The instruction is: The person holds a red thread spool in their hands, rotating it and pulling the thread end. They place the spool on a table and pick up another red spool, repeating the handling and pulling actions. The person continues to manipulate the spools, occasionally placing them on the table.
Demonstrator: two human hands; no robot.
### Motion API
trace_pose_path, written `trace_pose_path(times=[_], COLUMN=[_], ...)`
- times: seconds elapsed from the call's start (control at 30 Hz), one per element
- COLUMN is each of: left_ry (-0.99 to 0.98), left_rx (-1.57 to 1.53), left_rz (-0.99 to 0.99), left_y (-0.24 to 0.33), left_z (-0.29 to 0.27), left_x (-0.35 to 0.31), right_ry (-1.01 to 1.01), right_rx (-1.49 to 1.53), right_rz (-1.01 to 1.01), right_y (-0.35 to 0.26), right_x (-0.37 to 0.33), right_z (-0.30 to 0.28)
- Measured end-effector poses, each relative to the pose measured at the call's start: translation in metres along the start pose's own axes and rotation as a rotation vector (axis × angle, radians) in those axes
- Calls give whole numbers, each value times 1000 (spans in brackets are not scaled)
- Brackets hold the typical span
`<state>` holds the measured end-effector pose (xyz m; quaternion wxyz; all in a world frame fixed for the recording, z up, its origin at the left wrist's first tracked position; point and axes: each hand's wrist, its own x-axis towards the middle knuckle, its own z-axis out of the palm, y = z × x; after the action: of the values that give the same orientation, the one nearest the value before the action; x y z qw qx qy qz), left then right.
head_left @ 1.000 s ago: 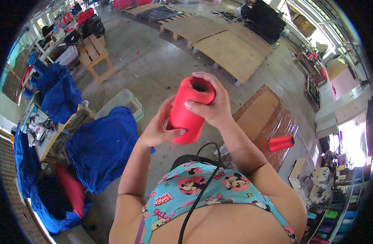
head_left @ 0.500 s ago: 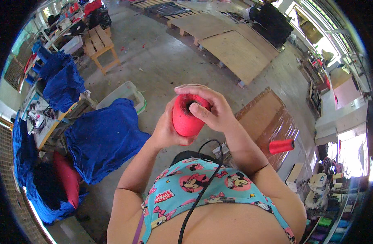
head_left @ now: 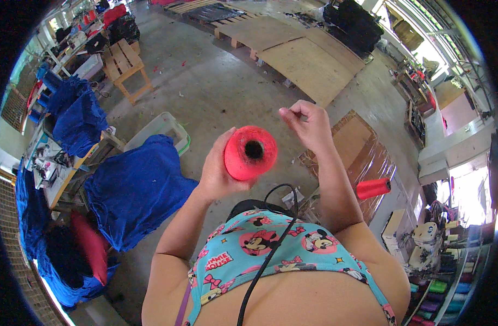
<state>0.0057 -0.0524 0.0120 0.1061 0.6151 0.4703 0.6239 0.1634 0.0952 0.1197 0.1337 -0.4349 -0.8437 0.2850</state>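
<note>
My left hand point(head_left: 215, 173) is wrapped around the side of a red cone of thread point(head_left: 238, 164). The cone's top faces up toward me, showing a dark hollow core. Apart from it, to the right and a little higher in the picture, is my right hand point(head_left: 311, 126), thumb and fingertips pinched together. Whatever is in that pinch is too small to see. A second red thread cone point(head_left: 373, 188) lies on its side to the right, beyond my right forearm.
Blue fabric point(head_left: 137, 187) is piled at the left, near a clear plastic bin point(head_left: 165, 133) and a sewing table point(head_left: 69, 182). A wooden bench point(head_left: 121, 60) stands farther back. Wooden boards point(head_left: 309, 62) and cardboard point(head_left: 349, 136) are on the floor. Thread spools point(head_left: 438, 286) fill a rack lower right.
My right hand has come off the top of the red cone and moved up and right, now pinched. The left hand keeps the cone, now with its top uncovered.
</note>
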Motion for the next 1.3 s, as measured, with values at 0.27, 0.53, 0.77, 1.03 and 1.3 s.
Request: trace_pose_path(times=[0.27,0.53,0.77,1.03,1.3], left_ry=[6,-250,-417,-247,-181], left_rx=[626,464,316,307,505], left_rz=[108,0,9,-235,-110], left_y=[6,16,2,0,6], left_z=[-13,-21,-23,-29,-23], left_x=[18,20,12,15,31], right_ry=[-225,-149,-131,-366,-63], right_rx=[524,94,-93,244,444], right_rz=[-392,-704,-990,-1066,-401], right_y=[-12,-12,-24,-1,19], right_x=[-30,-22,-27,-32,-3], right_z=[18,33,38,13,25])
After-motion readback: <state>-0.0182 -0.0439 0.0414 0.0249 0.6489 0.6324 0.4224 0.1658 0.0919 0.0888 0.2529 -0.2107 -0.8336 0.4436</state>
